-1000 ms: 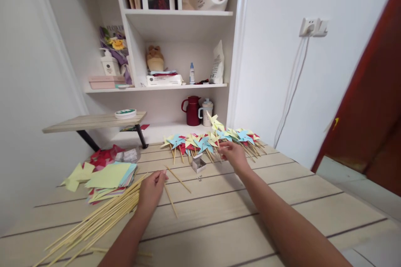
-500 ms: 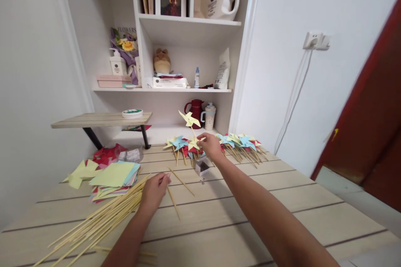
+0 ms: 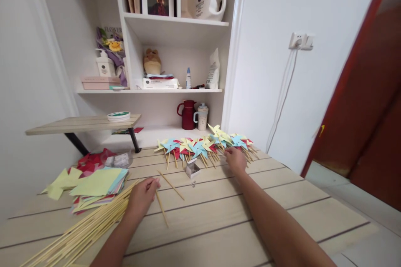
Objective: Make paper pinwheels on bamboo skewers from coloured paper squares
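Left hand (image 3: 142, 195): fingers curled on a bamboo skewer (image 3: 162, 208), skewer bundle (image 3: 84, 229) just left of them | Right hand (image 3: 235, 159): fingers bent at the pinwheel sticks, grip unclear; pinwheels (image 3: 203, 144) just beyond fingertips | Small box (image 3: 192, 168): between both hands | Paper squares (image 3: 97, 181): far left.

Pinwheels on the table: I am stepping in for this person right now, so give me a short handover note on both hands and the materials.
Left hand: closed on one bamboo stick beside the loose stick bundle.
Right hand: resting at the stems of the finished pinwheels; whether its grip holds one cannot be seen.
Materials: paper squares stacked at left, a small metal box in front of the pinwheel row, a second loose stick near it.
Done: a long row of pinwheels lies along the far edge of the table.
Left: many sticks and paper sheets remain unused.
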